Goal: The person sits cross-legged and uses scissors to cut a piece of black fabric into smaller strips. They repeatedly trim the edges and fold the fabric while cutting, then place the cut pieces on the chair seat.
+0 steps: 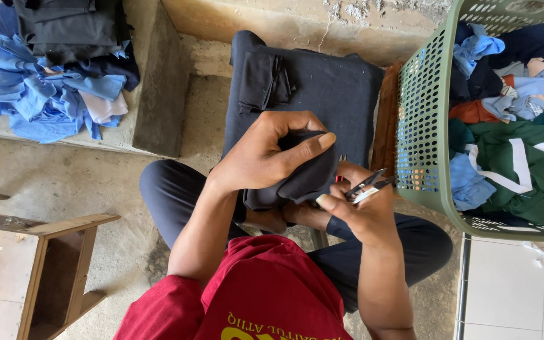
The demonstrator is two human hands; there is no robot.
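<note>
My left hand grips a bunched fold of a dark navy garment that lies spread over a small stool in front of my knees. My right hand holds a small pair of thread snips, blades pointing up and right, just beside the bunched cloth. A folded pocket or flap of the same dark cloth sits at the garment's upper left.
A green perforated laundry basket full of blue, green, navy and orange clothes stands at the right. A pile of blue and dark clothes lies on a concrete step at upper left. A wooden stool frame stands at lower left.
</note>
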